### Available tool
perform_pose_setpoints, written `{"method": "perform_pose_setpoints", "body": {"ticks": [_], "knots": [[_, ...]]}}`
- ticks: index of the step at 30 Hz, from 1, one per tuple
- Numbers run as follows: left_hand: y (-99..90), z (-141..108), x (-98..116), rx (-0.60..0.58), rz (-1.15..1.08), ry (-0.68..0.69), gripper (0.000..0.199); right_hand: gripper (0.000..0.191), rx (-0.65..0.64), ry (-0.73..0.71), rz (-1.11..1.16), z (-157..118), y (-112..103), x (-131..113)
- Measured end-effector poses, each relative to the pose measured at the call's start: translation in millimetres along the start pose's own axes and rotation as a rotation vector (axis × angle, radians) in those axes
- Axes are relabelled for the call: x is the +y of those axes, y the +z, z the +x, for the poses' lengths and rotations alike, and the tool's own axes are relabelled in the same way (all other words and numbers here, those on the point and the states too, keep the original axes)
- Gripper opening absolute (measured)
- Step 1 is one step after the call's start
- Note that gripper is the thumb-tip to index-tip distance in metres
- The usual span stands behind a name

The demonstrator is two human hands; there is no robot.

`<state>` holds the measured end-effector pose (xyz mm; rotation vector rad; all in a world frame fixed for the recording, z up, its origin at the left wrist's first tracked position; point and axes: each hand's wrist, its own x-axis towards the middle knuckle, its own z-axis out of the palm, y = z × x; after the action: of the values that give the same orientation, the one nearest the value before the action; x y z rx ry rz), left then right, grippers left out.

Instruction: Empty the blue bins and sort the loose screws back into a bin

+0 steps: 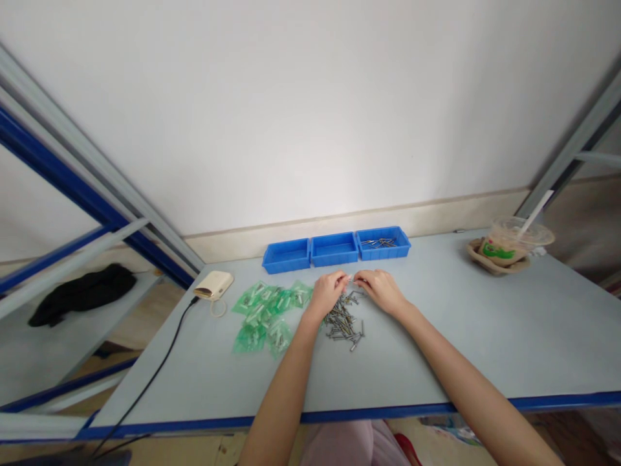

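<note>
Above a pile of thin metal pieces (341, 320), which look like bolts or rivets, my two hands nearly meet. My left hand (328, 292) is closed in a pinch. My right hand (381, 287) pinches from the other side. A small shiny metal piece (352, 281) shows between the fingertips of both hands; its exact kind is too small to make out. Several green-tinted plastic bags (264, 310) with metal pieces inside lie left of my left hand. Just beyond my hands, the right blue tray (383, 254) holds some loose thin metal pieces.
Two more blue trays, the middle one (334, 260) and the left one (286, 266), stand in the row by the wall. A cream-coloured device (214, 285) with a black cable (162, 366) lies at left. A drink cup (504, 244) sits in a cardboard holder (495, 265) at right.
</note>
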<state>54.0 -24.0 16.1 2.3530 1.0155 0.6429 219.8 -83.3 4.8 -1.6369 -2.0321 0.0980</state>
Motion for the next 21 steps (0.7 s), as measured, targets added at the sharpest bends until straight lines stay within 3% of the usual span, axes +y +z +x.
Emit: {"method": "perform_pose_setpoints", "body": {"ticks": [5,13,21], "knots": [[0.6,0.4,0.3,-0.034,-0.008,-0.006,0.023,0.028,-0.044,0.101,-0.022,-0.9,-3.3,0.7],[-2.2,-0.9,2.9,-0.026,0.048,0.02,0.036,0.022,0.002,0.022,0.102,0.0,-1.4,3.2],[-1.0,0.4,1.1,-0.026,0.016,0.022,0.025,0.025,-0.024,0.03,0.111,-0.5,-2.7,3.1]]}}
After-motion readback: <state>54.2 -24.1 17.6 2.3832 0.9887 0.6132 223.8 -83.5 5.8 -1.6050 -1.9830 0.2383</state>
